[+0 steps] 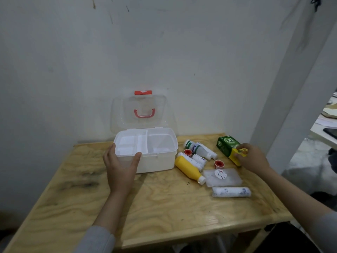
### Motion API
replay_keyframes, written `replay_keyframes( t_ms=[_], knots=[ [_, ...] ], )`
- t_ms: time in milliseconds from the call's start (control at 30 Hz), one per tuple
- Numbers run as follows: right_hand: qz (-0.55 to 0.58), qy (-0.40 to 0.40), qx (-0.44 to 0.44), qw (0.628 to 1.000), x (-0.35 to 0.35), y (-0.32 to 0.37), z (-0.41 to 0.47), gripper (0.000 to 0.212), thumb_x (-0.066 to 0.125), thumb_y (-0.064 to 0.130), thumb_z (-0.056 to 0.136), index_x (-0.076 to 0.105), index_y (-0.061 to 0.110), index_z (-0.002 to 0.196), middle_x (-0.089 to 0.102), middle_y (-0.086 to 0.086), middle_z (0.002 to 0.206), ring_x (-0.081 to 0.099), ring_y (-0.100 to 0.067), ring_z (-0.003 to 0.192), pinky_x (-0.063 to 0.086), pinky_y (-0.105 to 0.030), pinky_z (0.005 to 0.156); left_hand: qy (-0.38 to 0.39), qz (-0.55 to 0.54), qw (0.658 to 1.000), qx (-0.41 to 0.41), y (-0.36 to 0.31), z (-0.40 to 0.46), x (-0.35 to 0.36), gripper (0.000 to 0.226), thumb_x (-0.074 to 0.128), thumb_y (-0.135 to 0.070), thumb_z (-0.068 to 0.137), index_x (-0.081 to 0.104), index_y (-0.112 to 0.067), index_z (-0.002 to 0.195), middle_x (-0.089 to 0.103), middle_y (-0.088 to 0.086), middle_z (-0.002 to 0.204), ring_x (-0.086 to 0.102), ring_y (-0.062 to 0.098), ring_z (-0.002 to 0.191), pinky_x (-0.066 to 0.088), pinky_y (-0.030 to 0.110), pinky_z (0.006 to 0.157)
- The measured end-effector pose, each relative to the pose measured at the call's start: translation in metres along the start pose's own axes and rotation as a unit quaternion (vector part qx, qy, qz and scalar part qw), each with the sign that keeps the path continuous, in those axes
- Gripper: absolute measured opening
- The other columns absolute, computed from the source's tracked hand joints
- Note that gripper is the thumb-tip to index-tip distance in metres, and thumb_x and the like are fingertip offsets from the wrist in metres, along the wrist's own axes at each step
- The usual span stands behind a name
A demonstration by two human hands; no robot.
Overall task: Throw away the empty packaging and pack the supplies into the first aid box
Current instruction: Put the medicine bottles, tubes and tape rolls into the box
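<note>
The box (145, 150) stands on the table (164, 207) with its lid (140, 110) up behind it. Right of the box lie bottles (189, 169), tape rolls (218, 163), a flat packet (222, 177) and a bandage roll (231, 192). The carton (227, 147) lies farthest right of the box.

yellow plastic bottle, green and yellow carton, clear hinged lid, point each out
yellow plastic bottle (187, 168), head view, on its body
green and yellow carton (226, 145), head view, on its green face
clear hinged lid (127, 114), head view, on its left pane
</note>
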State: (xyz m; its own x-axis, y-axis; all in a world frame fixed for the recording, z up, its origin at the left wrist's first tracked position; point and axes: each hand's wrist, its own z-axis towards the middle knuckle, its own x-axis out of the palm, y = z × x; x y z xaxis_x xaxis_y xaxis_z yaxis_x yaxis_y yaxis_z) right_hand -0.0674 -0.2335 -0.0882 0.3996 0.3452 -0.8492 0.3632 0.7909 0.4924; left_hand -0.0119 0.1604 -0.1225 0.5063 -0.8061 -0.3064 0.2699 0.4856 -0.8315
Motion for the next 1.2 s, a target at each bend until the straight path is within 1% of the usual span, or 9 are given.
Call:
replay_keyframes(
  t_ms=[100, 233, 433, 600, 733, 800, 1000, 1100, 1200],
  knots=[
    [0.044, -0.044, -0.029, 0.998, -0.014, 0.016, -0.006, 0.024, 0.07, 0.025, 0.078, 0.066, 0.019, 0.101, 0.062, -0.02, 0.11, 0.058, -0.034, 0.096, 0.044, -0.034, 0.076, 0.002, -0.004, 1.0, -0.003, -0.001, 0.0, 0.0, 0.085, 0.075, -0.043, 0.073, 0.032, -0.015, 0.141, 0.036, 0.008, 0.141, 0.044, 0.027, 0.125, 0.048, 0.041, 0.093],
    [0.084, -0.072, -0.129, 0.985, -0.039, 0.057, -0.019, 0.021, 0.073, 0.019, 0.075, 0.071, 0.017, 0.095, 0.061, -0.017, 0.106, 0.057, -0.027, 0.096, 0.037, -0.028, 0.078, 0.004, -0.008, 1.0, 0.002, -0.001, 0.0, 0.0, 0.085, 0.076, -0.042, 0.073, 0.032, -0.014, 0.141, 0.036, 0.009, 0.142, 0.044, 0.027, 0.126, 0.048, 0.042, 0.094],
    [0.107, -0.016, -0.247, 0.963, -0.062, 0.134, -0.03, 0.018, 0.072, 0.014, 0.072, 0.072, 0.016, 0.09, 0.063, -0.013, 0.107, 0.057, -0.026, 0.098, 0.052, -0.042, 0.082, 0.015, -0.003, 1.0, -0.017, -0.003, 0.0, 0.0, 0.086, 0.075, -0.045, 0.073, 0.029, -0.019, 0.141, 0.033, 0.005, 0.143, 0.043, 0.025, 0.125, 0.049, 0.04, 0.092],
    [0.037, 0.051, -0.307, 0.95, -0.05, 0.187, -0.023, 0.017, 0.07, 0.018, 0.069, 0.072, 0.015, 0.085, 0.062, -0.01, 0.097, 0.057, -0.023, 0.089, 0.046, -0.029, 0.066, 0.018, 0.001, 0.999, -0.036, -0.007, 0.002, -0.001, 0.086, 0.076, -0.041, 0.073, 0.03, -0.016, 0.141, 0.034, 0.006, 0.142, 0.044, 0.027, 0.124, 0.047, 0.039, 0.091],
    [0.002, 0.112, -0.301, 0.947, -0.022, 0.215, -0.017, 0.016, 0.068, 0.018, 0.069, 0.072, 0.01, 0.082, 0.057, -0.002, 0.084, 0.054, -0.019, 0.081, 0.038, -0.02, 0.054, 0.018, -0.008, 0.999, -0.035, -0.008, 0.001, -0.002, 0.086, 0.076, -0.04, 0.073, 0.031, -0.015, 0.142, 0.034, 0.006, 0.143, 0.043, 0.025, 0.126, 0.044, 0.035, 0.092],
    [-0.01, 0.134, -0.295, 0.946, -0.005, 0.227, -0.015, 0.013, 0.067, 0.017, 0.069, 0.071, 0.01, 0.079, 0.057, -0.001, 0.08, 0.052, -0.017, 0.078, 0.038, -0.02, 0.054, 0.017, -0.014, 0.999, -0.035, -0.008, 0.001, -0.003, 0.086, 0.076, -0.039, 0.073, 0.031, -0.015, 0.142, 0.033, 0.005, 0.143, 0.042, 0.024, 0.127, 0.041, 0.031, 0.092],
    [0.005, 0.211, -0.274, 0.938, 0.034, 0.25, -0.01, 0.015, 0.067, 0.008, 0.068, 0.073, 0.006, 0.082, 0.062, -0.003, 0.083, 0.053, -0.012, 0.072, 0.04, -0.018, 0.051, 0.02, -0.02, 0.999, -0.018, -0.002, -0.001, -0.003, 0.083, 0.075, -0.041, 0.074, 0.029, -0.021, 0.141, 0.033, 0.002, 0.142, 0.041, 0.021, 0.126, 0.045, 0.029, 0.086],
    [0.01, 0.246, -0.254, 0.935, 0.051, 0.254, -0.006, 0.021, 0.07, 0.005, 0.066, 0.073, 0.008, 0.087, 0.061, -0.002, 0.086, 0.054, -0.013, 0.077, 0.044, -0.019, 0.054, 0.019, -0.02, 0.999, -0.018, -0.003, -0.001, -0.003, 0.082, 0.074, -0.04, 0.075, 0.029, -0.022, 0.141, 0.033, 0.001, 0.142, 0.039, 0.018, 0.125, 0.046, 0.026, 0.083],
    [0.002, 0.256, -0.238, 0.937, 0.064, 0.256, -0.003, 0.027, 0.076, 0.008, 0.065, 0.073, 0.012, 0.091, 0.066, -0.006, 0.097, 0.057, -0.017, 0.082, 0.05, -0.027, 0.068, 0.017, -0.018, 1.0, -0.014, -0.003, 0.0, -0.003, 0.081, 0.074, -0.042, 0.075, 0.03, -0.022, 0.14, 0.033, 0.0, 0.142, 0.039, 0.016, 0.125, 0.047, 0.026, 0.084]
  ],
)
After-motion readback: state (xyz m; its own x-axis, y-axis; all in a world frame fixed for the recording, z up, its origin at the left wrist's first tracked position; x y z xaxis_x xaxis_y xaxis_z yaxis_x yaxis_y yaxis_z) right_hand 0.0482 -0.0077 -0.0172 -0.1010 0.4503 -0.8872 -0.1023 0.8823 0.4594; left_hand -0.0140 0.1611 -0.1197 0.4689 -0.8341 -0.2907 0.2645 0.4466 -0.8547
